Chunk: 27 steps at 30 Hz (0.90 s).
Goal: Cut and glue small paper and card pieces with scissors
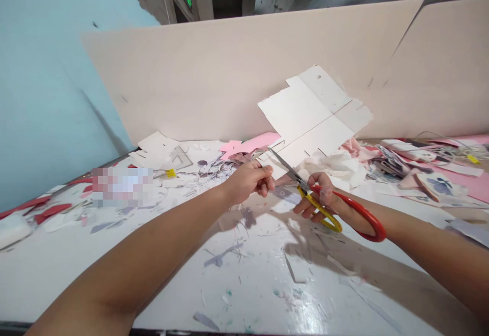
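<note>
Card (303, 114), white and creased, is held up just right of the middle, over the far part of the tabletop (171, 300); it tilts up in front of the far board (229, 81); the left hand (252, 179) pinches its near left corner between thumb and fingers; the right hand (320, 197) has its fingers wrapped round the red and yellow handles of the scissors (301, 181); the blades point far and left, and show across the card's near end; I cannot tell if they have bitten in.

This looks like a cutting step; a snip here calls for a still card, left fingers kept off the blades, and a soft squeeze on the right.

The far board is close behind the card, so that way looks tight; scraps (395, 167) crowd the far left and far right; more room lies near, where thin bits (222, 256) are strewn towards the tabletop's near edge.
</note>
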Motion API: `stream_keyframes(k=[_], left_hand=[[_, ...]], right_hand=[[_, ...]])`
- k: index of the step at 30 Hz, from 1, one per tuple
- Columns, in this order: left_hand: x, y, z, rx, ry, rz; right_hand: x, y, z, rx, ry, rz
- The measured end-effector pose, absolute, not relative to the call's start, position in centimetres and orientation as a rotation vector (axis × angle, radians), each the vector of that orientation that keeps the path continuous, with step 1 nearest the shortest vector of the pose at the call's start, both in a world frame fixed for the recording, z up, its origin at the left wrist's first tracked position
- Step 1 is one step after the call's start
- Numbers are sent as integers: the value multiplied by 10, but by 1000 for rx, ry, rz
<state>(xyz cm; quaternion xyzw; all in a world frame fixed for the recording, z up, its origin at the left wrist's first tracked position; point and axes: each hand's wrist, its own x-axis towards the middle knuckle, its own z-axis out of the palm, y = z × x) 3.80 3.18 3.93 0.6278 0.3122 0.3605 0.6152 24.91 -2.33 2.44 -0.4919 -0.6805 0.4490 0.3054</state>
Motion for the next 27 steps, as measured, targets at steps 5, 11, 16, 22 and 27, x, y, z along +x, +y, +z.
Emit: stream_keyframes(k=[5, 11, 16, 22, 27], left_hand=[[37, 34, 37, 1469, 715, 783], [37, 29, 39, 1494, 700, 725], [38, 25, 39, 1576, 700, 687], [38, 26, 36, 1554, 712, 693], [38, 28, 32, 1508, 683, 705]], right_hand=[[246, -27, 32, -1322, -1873, 1035], [243, -29, 35, -1335, -1927, 957], [241, -26, 32, -1409, -1969, 877], [238, -29, 34, -1509, -2060, 705], [235, -31, 37, -1513, -2136, 634]])
